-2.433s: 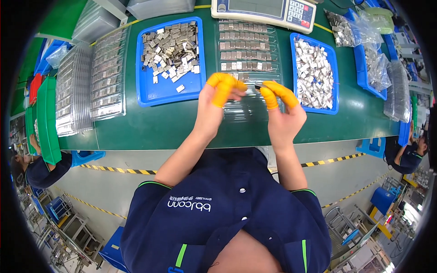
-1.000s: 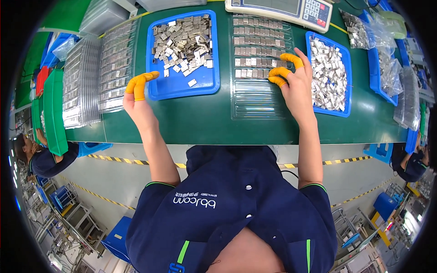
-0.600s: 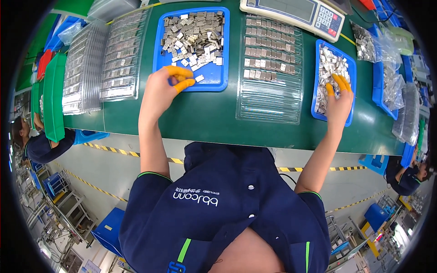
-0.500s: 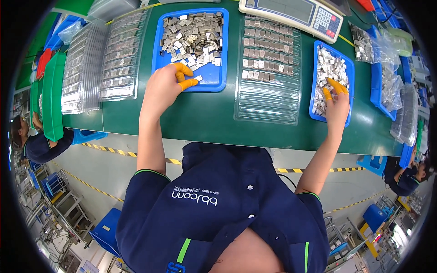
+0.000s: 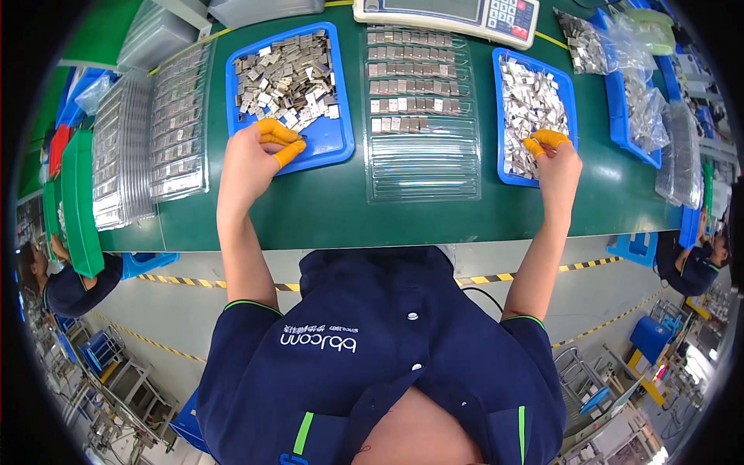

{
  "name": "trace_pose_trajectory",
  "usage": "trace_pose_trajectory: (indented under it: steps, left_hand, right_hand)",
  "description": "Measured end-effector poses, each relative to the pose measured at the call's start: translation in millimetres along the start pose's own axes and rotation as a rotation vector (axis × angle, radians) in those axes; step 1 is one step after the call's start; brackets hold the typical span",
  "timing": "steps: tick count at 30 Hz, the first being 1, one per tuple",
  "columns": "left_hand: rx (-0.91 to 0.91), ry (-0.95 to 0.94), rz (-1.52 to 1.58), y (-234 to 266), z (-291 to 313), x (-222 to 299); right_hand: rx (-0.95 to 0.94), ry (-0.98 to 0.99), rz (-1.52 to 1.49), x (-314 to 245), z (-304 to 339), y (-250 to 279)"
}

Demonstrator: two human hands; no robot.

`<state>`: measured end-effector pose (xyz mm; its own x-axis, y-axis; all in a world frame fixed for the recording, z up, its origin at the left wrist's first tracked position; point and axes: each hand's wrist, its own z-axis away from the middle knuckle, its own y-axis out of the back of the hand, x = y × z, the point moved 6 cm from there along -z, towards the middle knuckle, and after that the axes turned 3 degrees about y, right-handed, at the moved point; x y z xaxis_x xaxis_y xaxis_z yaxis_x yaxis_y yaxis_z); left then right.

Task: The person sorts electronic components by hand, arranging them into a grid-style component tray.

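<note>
At the near left corner of a blue tray (image 5: 346, 116), my left hand (image 5: 252, 159), in yellow finger cots, is pinched shut on a small metal connector shell (image 5: 302, 138), of which only a dark edge shows. Many loose metal shells (image 5: 285, 74) are heaped toward that tray's far side. Over a second blue tray (image 5: 574, 116) of white-and-silver connector pieces (image 5: 531, 97), my right hand (image 5: 558, 164) has its yellow-capped thumb and fingers closed together. Whatever lies between them is hidden. Between the trays is a clear plastic blister tray (image 5: 422, 174), its far rows filled with metal shells and one row partly filled.
A scale (image 5: 449, 14) stands at the back. Stacked clear blister trays (image 5: 124, 155) and a green bin (image 5: 80, 201) are on the left. Bagged parts (image 5: 585, 45) and another blue tray (image 5: 620, 116) lie right. Co-workers sit at both sides.
The view has shifted a little. My left fingers have drawn together on the shell at the tray's near side. My right fingers, apart over the pieces before, are now pinched together.
</note>
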<state>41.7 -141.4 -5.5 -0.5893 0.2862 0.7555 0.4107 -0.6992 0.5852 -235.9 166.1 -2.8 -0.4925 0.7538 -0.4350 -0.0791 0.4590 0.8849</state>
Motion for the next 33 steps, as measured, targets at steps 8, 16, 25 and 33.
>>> trace_pose_trajectory:
  steps: [8,16,25,33]
  left_hand:
    - [0.112,-0.168,0.595,-19.8,3.7,21.9]
    - [-0.178,0.022,0.817,-95.9,12.3,46.9]
    - [-0.026,-0.064,0.621,-81.7,22.7,45.5]
    - [-0.051,-0.074,0.921,-80.6,34.9,59.2]
  right_hand:
    - [0.309,0.065,-0.38,-13.9,10.5,20.1]
    - [-0.143,0.129,-1.015,-150.3,64.5,-37.5]
    - [-0.115,0.453,-0.652,-175.3,83.2,-32.6]
    - [0.075,0.29,-0.968,-152.9,71.0,-23.8]
